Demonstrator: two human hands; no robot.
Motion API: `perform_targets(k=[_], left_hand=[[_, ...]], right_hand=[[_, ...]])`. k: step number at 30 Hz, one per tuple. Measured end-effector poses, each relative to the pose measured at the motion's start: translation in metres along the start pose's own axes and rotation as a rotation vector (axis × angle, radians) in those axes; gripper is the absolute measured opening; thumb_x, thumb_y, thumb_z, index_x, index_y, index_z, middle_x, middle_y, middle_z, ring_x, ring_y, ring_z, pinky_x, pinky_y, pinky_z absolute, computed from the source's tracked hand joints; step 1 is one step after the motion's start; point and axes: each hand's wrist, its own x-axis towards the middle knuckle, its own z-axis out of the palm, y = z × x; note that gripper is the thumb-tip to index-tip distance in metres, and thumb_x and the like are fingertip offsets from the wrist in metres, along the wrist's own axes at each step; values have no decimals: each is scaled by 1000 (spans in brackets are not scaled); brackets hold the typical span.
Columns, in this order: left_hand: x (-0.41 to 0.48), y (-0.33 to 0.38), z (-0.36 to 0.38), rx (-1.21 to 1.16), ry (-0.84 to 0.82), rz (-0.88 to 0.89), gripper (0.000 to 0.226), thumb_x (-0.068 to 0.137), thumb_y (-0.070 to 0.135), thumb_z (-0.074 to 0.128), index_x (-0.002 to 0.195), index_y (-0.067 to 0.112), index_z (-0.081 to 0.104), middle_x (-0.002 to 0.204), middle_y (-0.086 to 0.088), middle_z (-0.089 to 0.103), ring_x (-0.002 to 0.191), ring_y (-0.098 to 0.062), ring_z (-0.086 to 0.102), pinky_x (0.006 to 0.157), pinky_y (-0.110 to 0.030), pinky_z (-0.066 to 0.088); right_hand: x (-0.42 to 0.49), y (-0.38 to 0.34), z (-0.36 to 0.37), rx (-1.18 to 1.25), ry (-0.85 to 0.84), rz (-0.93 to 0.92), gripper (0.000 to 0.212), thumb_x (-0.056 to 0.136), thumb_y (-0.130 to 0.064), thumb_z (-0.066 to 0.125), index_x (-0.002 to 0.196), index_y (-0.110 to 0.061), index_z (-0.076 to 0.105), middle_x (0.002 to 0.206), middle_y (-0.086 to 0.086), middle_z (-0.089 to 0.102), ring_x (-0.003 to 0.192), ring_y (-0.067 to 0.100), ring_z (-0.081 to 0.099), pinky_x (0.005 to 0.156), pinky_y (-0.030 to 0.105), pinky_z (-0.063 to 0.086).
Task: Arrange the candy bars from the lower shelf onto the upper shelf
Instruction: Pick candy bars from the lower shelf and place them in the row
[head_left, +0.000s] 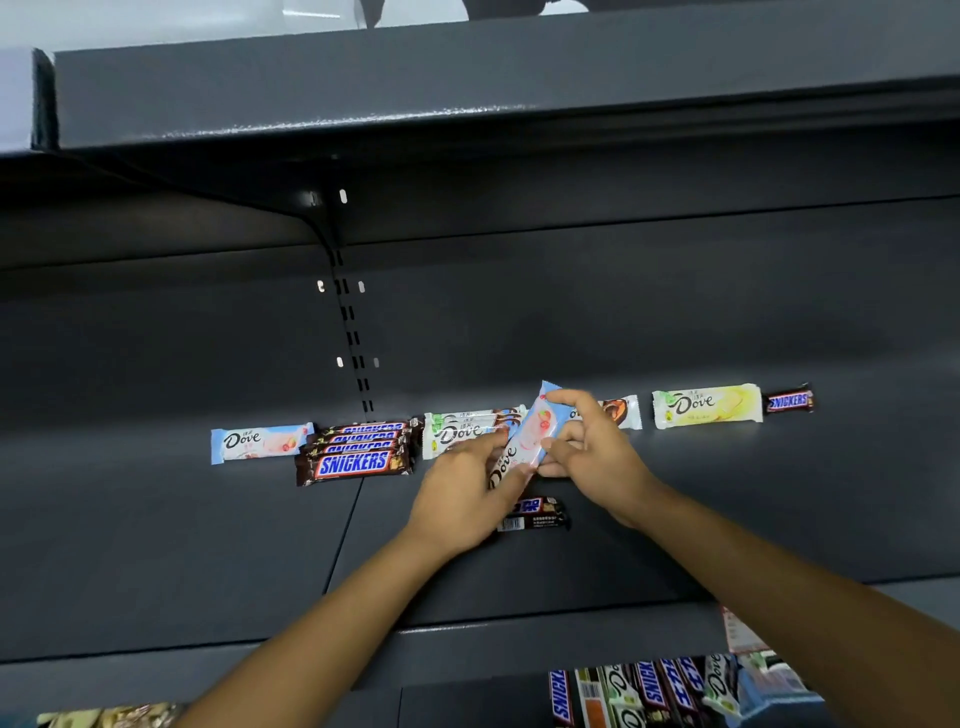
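Shelving of dark grey metal filled the view, and its broad upper shelf (156, 519) carried a row of candy bars along the back panel (623, 312). Below its front edge, a strip of the lower shelf (467, 701) showed at the bottom of the frame, with a packed cluster of Snickers and Dove bars (649, 686) standing on end. Both forearms reached up from the bottom corners and met over the middle of the upper shelf. The left hand (462, 493) had its fingers curled round the lower end of a pink-and-blue Dove bar (530, 436), and the right hand (597, 457) pinched the upper end between thumb and fingertips, so the bar sat tilted between the two hands, just above the shelf surface. To the left lay a Snickers stack (358, 452) of several overlapping bars, and just beside it on the right a white-and-green Dove stack (462, 431), partly covered by the left hand. A yellow Dove bar (706, 408) lay flat further right, touching a small Snickers bar (789, 400) at the end of the row. A single pink Dove bar (260, 441) closed the row on the left, and a brown-tipped Dove bar (623, 410) peeked out behind the right hand. Under the hands lay a dark bar (535, 514) — apart from the row, nearer the shelf's front. A small pink price tag (743, 634) hung on the front edge.
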Motion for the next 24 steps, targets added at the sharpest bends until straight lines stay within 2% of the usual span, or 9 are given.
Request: perform_targets(k=[2, 6, 9, 12, 15, 16, 18, 21, 24], left_hand=[[4, 0, -1, 95, 42, 17, 37, 83, 41, 63, 117, 28, 60, 98, 8, 67, 87, -14, 59, 74, -24, 44], [7, -10, -9, 124, 98, -42, 33, 79, 39, 67, 109, 25, 63, 94, 6, 67, 85, -16, 60, 73, -27, 45], [4, -26, -23, 169, 124, -76, 36, 77, 33, 70, 112, 24, 62, 104, 6, 66, 93, -16, 59, 78, -26, 44], [3, -50, -45, 167, 152, -136, 39, 75, 25, 74, 112, 23, 61, 108, 5, 66, 97, -16, 59, 80, -24, 44], [1, -78, -69, 197, 186, -162, 42, 72, 21, 76, 112, 22, 61, 109, 5, 65, 102, -16, 58, 83, -24, 43], [0, -88, -76, 229, 195, -159, 42, 72, 22, 76, 112, 23, 61, 108, 5, 65, 102, -16, 58, 83, -25, 43], [-2, -105, -91, 285, 210, -153, 41, 73, 22, 74, 112, 23, 61, 107, 2, 64, 100, -18, 58, 80, -25, 42], [-5, -130, -111, 346, 217, -135, 41, 75, 21, 73, 114, 21, 60, 106, -1, 62, 99, -20, 57, 81, -28, 42], [-10, -158, -132, 398, 226, -122, 43, 75, 23, 73, 116, 21, 58, 107, -3, 61, 103, -24, 55, 82, -32, 44]], right_hand=[[1, -3, 6, 6, -32, -31, 44, 92, 6, 44, 122, -25, 39, 103, 17, 64, 85, 21, 70, 78, 34, 58], [3, -5, 15, -33, -115, -98, 51, 91, 7, 41, 128, -27, 37, 105, 16, 65, 87, 17, 69, 78, 29, 57], [1, -5, 27, -120, -129, -149, 61, 89, 1, 49, 136, -33, 29, 96, 5, 66, 81, 12, 68, 77, 25, 54], [4, -4, 39, -342, -78, -162, 61, 83, -8, 62, 134, -21, 30, 90, -6, 61, 76, 3, 62, 76, 13, 46], [6, -7, 51, -769, -365, -68, 72, 75, -30, 73, 134, -24, 34, 110, -8, 54, 101, 8, 54, 88, 22, 44], [7, -8, 58, -894, -469, -37, 72, 74, -31, 73, 135, -25, 36, 115, -6, 54, 106, 11, 52, 91, 26, 44], [8, -11, 74, -1030, -533, -57, 55, 78, -18, 66, 129, -23, 46, 117, -5, 59, 106, 13, 54, 86, 26, 45], [14, -16, 99, -977, -424, -129, 34, 81, -3, 53, 111, -17, 59, 97, -6, 69, 94, 7, 56, 74, 17, 42], [20, -22, 125, -862, -342, -105, 31, 82, -5, 62, 110, -18, 61, 96, -5, 63, 92, 8, 57, 80, 16, 44]])
